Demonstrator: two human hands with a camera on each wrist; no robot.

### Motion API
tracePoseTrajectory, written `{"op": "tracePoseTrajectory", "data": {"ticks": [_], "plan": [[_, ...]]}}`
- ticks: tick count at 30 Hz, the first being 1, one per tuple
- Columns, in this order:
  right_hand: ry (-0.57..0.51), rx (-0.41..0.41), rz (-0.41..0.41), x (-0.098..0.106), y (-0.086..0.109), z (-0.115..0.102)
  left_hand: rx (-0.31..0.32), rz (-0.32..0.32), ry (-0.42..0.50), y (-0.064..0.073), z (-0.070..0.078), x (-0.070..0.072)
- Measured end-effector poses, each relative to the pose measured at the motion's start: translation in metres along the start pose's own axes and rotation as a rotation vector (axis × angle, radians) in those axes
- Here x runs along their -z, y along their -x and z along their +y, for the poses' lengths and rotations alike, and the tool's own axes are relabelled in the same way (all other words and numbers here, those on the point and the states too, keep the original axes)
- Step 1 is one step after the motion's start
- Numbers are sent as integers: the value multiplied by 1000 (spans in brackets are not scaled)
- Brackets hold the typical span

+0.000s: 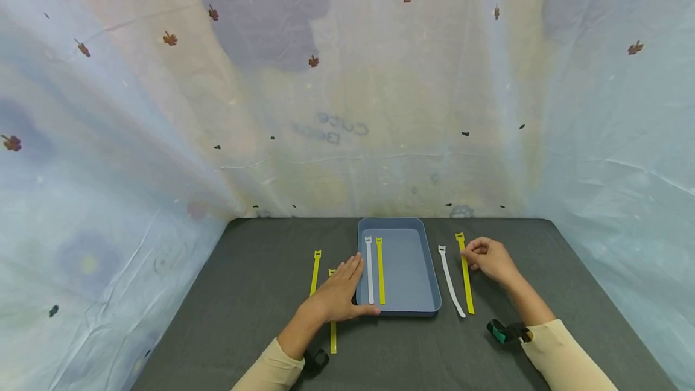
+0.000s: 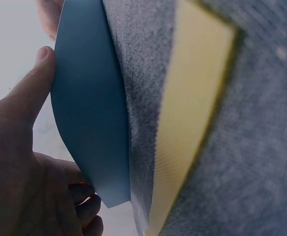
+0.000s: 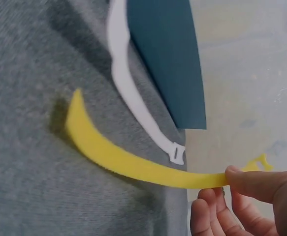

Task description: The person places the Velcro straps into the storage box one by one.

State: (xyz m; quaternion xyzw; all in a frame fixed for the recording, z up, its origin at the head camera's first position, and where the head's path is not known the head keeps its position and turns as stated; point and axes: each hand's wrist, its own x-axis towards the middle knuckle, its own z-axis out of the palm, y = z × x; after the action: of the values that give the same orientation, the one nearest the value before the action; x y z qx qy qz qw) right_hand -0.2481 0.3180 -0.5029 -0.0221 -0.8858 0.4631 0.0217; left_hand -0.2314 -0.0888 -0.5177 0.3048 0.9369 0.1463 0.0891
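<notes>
A blue-grey tray (image 1: 429, 270) lies at the middle of the dark table and holds a white strap (image 1: 370, 270) and a yellow strap (image 1: 380, 270) side by side. My left hand (image 1: 339, 295) rests with straight fingers on the tray's left rim (image 2: 89, 123), the thumb (image 2: 27, 91) against its wall. Right of the tray lie a white strap (image 1: 450, 282) and a yellow strap (image 1: 466, 285). My right hand (image 1: 488, 258) pinches that yellow strap (image 3: 133, 164) near its head end and holds this end off the cloth, beside the white strap (image 3: 133, 98).
Two more yellow straps (image 1: 315, 270) (image 1: 332, 333) lie left of the tray, one partly under my left hand. A patterned cloth backdrop (image 1: 347, 107) encloses the grey felt table (image 1: 255, 294) behind and at both sides. Wrist devices (image 1: 507, 332) sit on both forearms.
</notes>
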Motion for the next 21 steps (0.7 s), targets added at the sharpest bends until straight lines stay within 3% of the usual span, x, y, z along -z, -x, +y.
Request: {"op": "tracePoseTrajectory", "data": {"ticks": [21], "plan": [[-56,118,184,10,-2,-22,-3,3,7,1,2,1]]}}
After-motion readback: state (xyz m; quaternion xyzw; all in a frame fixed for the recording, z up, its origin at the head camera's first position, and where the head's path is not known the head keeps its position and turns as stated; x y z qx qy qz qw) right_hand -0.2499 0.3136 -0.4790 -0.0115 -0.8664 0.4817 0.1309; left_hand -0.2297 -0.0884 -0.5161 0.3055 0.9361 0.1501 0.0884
